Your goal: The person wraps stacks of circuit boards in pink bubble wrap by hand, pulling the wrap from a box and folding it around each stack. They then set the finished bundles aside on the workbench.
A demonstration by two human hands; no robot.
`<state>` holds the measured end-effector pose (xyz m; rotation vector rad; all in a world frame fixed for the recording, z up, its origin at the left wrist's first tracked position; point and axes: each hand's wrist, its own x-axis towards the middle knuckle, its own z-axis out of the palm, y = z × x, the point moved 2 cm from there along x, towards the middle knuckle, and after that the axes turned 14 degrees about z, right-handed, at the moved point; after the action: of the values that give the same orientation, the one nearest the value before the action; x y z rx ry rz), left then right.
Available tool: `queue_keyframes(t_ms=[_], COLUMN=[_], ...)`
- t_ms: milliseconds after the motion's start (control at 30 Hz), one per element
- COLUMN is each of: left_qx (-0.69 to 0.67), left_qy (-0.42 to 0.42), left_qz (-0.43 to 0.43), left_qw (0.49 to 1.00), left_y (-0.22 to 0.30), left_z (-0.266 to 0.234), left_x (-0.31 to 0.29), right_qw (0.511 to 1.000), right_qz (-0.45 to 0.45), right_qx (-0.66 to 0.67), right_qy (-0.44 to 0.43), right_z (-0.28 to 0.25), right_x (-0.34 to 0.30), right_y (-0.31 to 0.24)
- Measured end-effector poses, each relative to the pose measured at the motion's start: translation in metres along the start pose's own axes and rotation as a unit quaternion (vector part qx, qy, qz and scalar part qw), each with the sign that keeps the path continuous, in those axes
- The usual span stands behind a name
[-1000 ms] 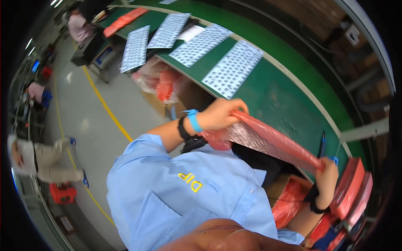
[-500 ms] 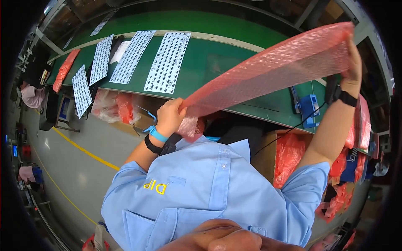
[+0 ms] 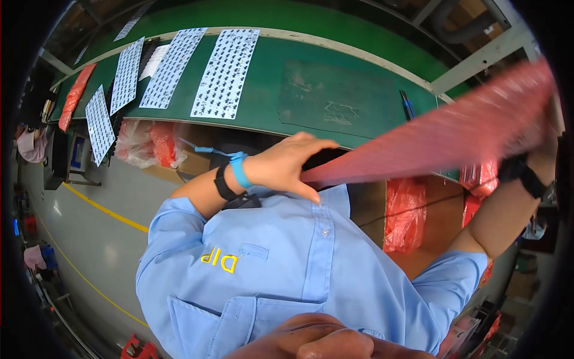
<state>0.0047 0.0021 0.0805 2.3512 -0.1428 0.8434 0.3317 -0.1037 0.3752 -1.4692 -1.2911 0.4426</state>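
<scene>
A pink bubble wrap bag (image 3: 430, 134) stretches out to the right in front of me, smeared by motion. My right hand (image 3: 543, 140) is at its far right end and appears closed on it, though blur hides the fingers. By the bag's narrow left end, my left hand (image 3: 287, 167) has its thumb and fingers spread apart, with nothing gripped. That end passes close to the thumb; whether they touch I cannot tell. Beyond my hands is a green workbench (image 3: 269, 99), where white panels with rows of black parts (image 3: 226, 75) lie spread to the left.
A dark mat (image 3: 311, 90) and a blue-handled tool (image 3: 407, 105) lie on the bench. Pink wrap (image 3: 405, 209) fills a carton below it at right. Plastic bags (image 3: 146, 143) sit under the left side. A blue strap cord (image 3: 203, 148) trails from my left wrist.
The bag has swung right and lower with my right hand. My left hand has let go of the bag's left end, opened and moved right. The view has shifted slightly.
</scene>
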Motion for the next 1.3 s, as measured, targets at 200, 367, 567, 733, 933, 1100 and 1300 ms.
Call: queue_keyframes(t_ms=[200, 367, 567, 733, 933, 1100, 1300], left_qx=[-0.014, -0.021, -0.299, -0.101, -0.28, -0.355, -0.147], left_qy=[0.109, 0.128, 0.278, 0.08, 0.075, 0.158, -0.051], left_qz=[-0.153, -0.227, -0.257, -0.353, -0.383, -0.382, -0.158], left_qw=[0.982, 0.965, 0.876, 0.927, 0.877, 0.839, 0.975], left_y=[-0.014, -0.038, -0.031, -0.036, -0.073, -0.065, -0.062], left_z=[0.017, 0.001, 0.008, 0.013, 0.046, 0.048, 0.04], left_x=[0.014, -0.06, -0.089, -0.095, -0.143, -0.133, -0.135], right_qw=[0.946, 0.967, 0.947, 0.84, 0.82, 0.873, 0.847], right_qz=[0.067, 0.071, 0.171, 0.093, -0.12, 0.111, 0.097], right_qx=[-0.273, -0.176, -0.242, -0.512, -0.515, -0.459, -0.493], right_qy=[-0.161, -0.171, -0.122, -0.15, 0.218, -0.12, -0.174], right_z=[0.077, 0.088, 0.115, 0.148, 0.179, 0.25, 0.279], right_x=[0.035, 0.047, 0.086, 0.133, 0.105, -0.014, -0.077], right_y=[0.018, 0.015, 0.05, 0.145, 0.232, 0.205, 0.243])
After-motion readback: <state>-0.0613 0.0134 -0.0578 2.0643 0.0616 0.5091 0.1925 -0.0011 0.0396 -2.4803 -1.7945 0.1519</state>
